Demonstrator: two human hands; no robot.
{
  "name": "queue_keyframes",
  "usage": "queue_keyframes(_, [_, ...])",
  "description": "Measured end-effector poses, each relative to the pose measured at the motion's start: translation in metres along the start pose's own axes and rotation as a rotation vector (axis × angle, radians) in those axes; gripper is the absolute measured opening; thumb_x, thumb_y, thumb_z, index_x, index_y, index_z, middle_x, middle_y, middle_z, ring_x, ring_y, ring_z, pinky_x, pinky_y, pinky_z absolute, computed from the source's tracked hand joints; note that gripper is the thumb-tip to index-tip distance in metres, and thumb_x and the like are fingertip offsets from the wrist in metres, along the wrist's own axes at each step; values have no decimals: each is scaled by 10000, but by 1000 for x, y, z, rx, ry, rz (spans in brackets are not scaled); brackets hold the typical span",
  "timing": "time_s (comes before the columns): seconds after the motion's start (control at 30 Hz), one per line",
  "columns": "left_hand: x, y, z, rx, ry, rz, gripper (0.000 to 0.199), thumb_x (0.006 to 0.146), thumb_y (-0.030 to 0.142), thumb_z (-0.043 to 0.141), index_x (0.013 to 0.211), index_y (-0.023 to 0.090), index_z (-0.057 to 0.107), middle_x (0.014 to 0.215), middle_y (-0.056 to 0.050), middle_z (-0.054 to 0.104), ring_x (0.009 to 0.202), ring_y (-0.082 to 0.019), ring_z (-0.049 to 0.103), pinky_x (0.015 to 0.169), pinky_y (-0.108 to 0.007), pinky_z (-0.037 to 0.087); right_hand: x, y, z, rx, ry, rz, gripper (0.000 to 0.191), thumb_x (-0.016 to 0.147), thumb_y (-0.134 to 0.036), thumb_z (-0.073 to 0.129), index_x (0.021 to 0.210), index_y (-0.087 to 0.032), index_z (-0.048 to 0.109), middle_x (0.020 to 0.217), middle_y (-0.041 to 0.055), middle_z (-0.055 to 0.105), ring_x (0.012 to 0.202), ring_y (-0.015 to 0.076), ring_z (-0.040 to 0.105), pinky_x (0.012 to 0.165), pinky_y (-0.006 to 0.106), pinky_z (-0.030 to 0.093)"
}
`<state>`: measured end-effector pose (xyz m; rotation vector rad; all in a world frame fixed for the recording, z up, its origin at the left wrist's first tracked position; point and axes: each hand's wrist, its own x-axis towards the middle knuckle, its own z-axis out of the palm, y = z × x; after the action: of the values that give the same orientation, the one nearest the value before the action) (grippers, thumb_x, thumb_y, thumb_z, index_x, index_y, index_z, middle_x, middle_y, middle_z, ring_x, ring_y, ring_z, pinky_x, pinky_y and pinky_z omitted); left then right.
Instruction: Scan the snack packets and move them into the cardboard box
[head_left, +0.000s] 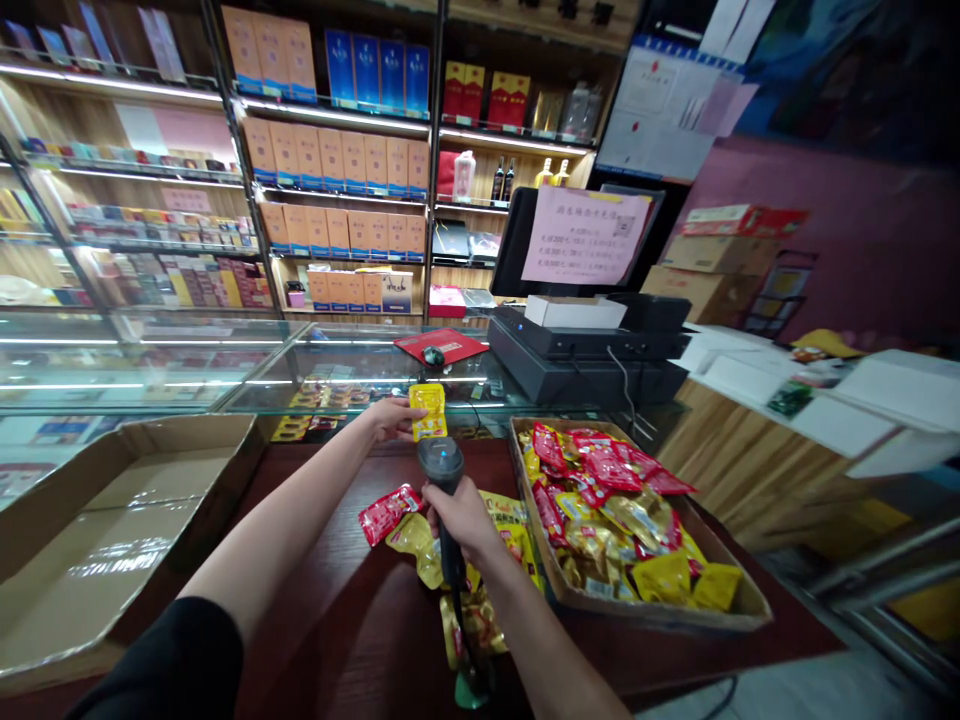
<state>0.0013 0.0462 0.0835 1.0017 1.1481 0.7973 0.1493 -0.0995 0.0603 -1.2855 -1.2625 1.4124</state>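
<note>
My left hand [390,419] grips a small yellow snack packet [427,411] by its left edge, held up over the far side of the dark red table. Wrapped around the handle of a black barcode scanner [441,465] is my right hand [463,518]. A blue light shows on the scanner's top, and its head is just below the packet. Under and around the scanner lie a red packet [388,514], a gold packet [418,549] and a larger yellow packet [517,540]. My right hand and the scanner partly hide these.
A shallow carton [645,612] heaped with red, gold and yellow packets stands at right. Another shallow cardboard tray [169,470] is at left. Beyond are a glass counter [315,360], a mouse [433,355] on a red pad, a monitor [517,240] and stocked shelves.
</note>
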Motion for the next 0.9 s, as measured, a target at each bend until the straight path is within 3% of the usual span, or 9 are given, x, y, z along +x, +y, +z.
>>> queue_keyframes(0.2, [2, -3, 2, -60, -33, 18, 355, 629, 262, 785, 935, 145, 649, 752, -67, 696, 700, -198, 664, 683, -346, 536, 4, 2, -2, -6, 3, 7, 124, 656, -267, 551, 592, -165, 523, 368, -42, 479, 315, 84, 417, 359, 203, 355])
queue_keyframes(0.37, [3, -3, 3, -51, -46, 25, 314, 660, 260, 759, 930, 145, 649, 783, -67, 703, 680, -186, 666, 655, -329, 539, 7, 5, -6, 46, 2, -4, 148, 661, -292, 580, 659, -144, 578, 428, -27, 523, 350, 92, 442, 388, 218, 370])
queue_keyframes(0.5, [-7, -13, 4, 8, -67, 9, 373, 629, 267, 782, 951, 144, 638, 760, -64, 699, 572, -148, 639, 562, -287, 539, 8, -5, -20, 108, 196, -149, 192, 609, -230, 649, 779, -142, 632, 684, 4, 647, 602, 111, 570, 598, 219, 457])
queue_keyframes(0.57, [-18, -21, 8, 13, -104, -4, 406, 620, 269, 789, 971, 136, 633, 758, -73, 696, 583, -157, 642, 551, -285, 542, 9, -12, -30, 161, 252, -144, 242, 581, -188, 667, 819, -150, 645, 766, 7, 666, 718, 124, 591, 689, 220, 462])
queue_keyframes(0.77, [-57, -30, 37, -125, -284, -99, 382, 750, 372, 671, 1023, 112, 615, 940, -136, 689, 734, -192, 672, 636, -283, 547, 1, -27, -68, 476, 60, 130, 238, 557, -99, 629, 788, -157, 641, 747, 15, 662, 672, 138, 615, 696, 277, 513])
queue_keyframes(0.9, [-73, -13, 66, -247, -491, -272, 615, 828, 576, 444, 1094, 37, 572, 1054, -218, 641, 879, -241, 657, 788, -337, 518, -20, -32, -108, 556, -39, 179, 170, 592, -82, 626, 755, -131, 622, 653, 6, 625, 620, 117, 602, 753, 296, 529])
